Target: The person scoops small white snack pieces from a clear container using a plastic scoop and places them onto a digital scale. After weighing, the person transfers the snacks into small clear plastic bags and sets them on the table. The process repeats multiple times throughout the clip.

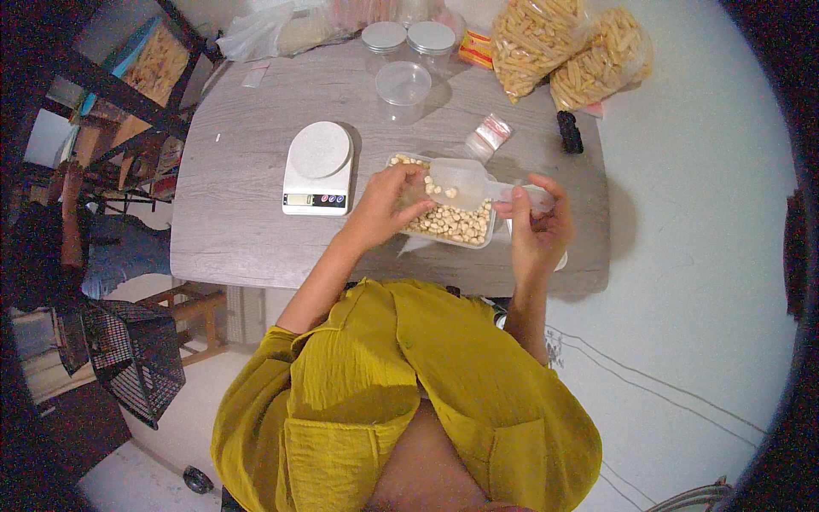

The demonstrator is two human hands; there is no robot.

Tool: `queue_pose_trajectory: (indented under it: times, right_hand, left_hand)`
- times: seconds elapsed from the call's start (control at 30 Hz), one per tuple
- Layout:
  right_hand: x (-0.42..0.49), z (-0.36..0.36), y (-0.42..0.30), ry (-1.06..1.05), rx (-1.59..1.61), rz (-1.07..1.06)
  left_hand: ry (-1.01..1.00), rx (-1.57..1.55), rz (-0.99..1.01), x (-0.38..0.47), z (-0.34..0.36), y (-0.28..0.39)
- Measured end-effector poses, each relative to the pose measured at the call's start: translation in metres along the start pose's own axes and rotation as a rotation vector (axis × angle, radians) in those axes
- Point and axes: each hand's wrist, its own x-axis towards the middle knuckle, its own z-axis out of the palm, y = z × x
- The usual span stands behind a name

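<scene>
A clear plastic scoop (pixel 462 182) with a few pale round pieces near its mouth is held by its handle in my right hand (pixel 540 221). It hovers over, or rests in, a rectangular plastic container (pixel 489 240) filled with small cream-coloured pieces (pixel 454 224) that look like nuts or puffed snacks. At the scoop's mouth is my left hand (pixel 387 201), thumb and fingers spread to either side of it. Whether those fingertips touch the scoop or the container is hard to tell. Left of the container stands a white digital kitchen scale (pixel 318 168), its round platform bare.
Behind are an open clear jar (pixel 403 86), two jars with silver lids (pixel 384 37), and small zip bags (pixel 489 136). Large bags of stick snacks (pixel 540 41) and a black object (pixel 569 132) sit at right. Another person (pixel 70 224) is at far left beside a black basket (pixel 137 358).
</scene>
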Motion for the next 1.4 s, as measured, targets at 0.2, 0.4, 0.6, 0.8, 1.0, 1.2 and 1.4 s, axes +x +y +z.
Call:
queue_pose_trajectory:
  times: [0.2,0.4,0.6,0.8,1.0,1.2,1.4]
  right_hand:
    - [-0.002,0.002,-0.003,-0.003,0.051,-0.083]
    - [0.000,-0.002,0.001,0.073,0.118,-0.082]
    - [0.008,0.001,0.044,0.003,0.076,0.033]
    - [-0.011,0.024,0.069,-0.186,0.134,0.094]
    - [-0.023,0.038,0.078,-0.233,0.134,-0.059]
    - [-0.037,0.045,0.088,-0.113,0.110,-0.050]
    - [-0.044,0.049,0.088,-0.187,0.043,-0.088]
  left_hand:
    - [-0.003,0.000,-0.011,-0.001,0.001,0.001]
    - [0.023,-0.022,0.020,-0.003,0.001,-0.008]
    - [0.215,-0.499,-0.241,-0.013,-0.021,-0.029]
    - [0.332,-0.486,-0.318,-0.028,-0.034,-0.035]
    - [0.159,-0.393,-0.375,-0.044,-0.028,-0.044]
    - [0.062,-0.501,-0.514,-0.046,-0.017,-0.032]
    - [-0.003,-0.450,-0.513,-0.046,-0.020,-0.035]
